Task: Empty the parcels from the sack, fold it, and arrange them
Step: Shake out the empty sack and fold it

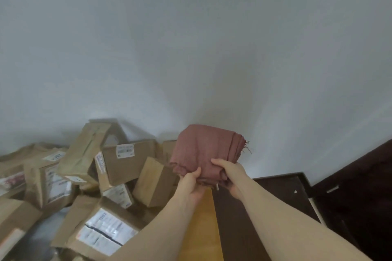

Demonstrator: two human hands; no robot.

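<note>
Gripping folded sack (203, 150), both hands (191, 182) (230, 172).

The floor (42, 237) shows grey between a jumbled heap of taped, labelled cardboard parcels (106, 229) lying tilted against one another beside the wall (191, 48).

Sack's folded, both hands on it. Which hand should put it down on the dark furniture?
Right, probably. The right hand grips the folded sack on the side nearest the dark furniture; the left hand faces the parcels.
</note>
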